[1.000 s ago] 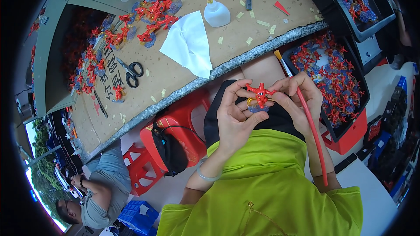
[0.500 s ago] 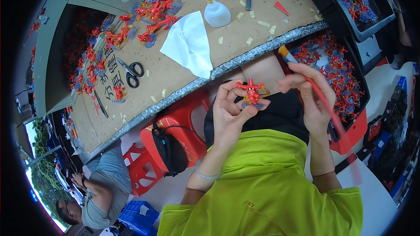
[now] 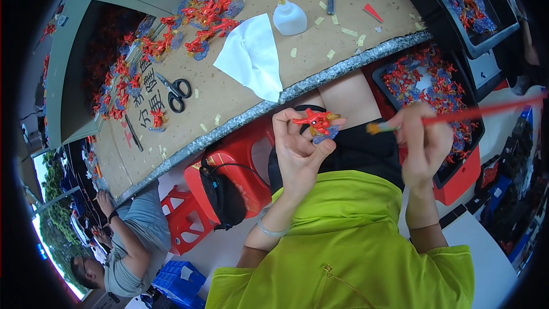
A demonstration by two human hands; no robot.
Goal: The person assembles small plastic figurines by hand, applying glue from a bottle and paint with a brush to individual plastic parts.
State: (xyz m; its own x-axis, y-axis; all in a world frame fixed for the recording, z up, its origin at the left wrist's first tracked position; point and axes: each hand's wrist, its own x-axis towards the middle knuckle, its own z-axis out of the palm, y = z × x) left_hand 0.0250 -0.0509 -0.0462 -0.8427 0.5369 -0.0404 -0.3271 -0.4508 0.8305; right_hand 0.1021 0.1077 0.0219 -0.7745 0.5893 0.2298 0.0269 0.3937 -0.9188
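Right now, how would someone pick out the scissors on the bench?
Start at the brown bench and find the white cloth. The scissors lie just left of it, beside the red figures: the only thing there with two black loop handles.

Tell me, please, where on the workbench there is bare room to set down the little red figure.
The barest patch on the workbench lies between the white cloth, the glue bottle and the front edge, with only paper scraps there. Another lies between the scissors and the cloth. The back left is crowded with red figures; the right tray is full.
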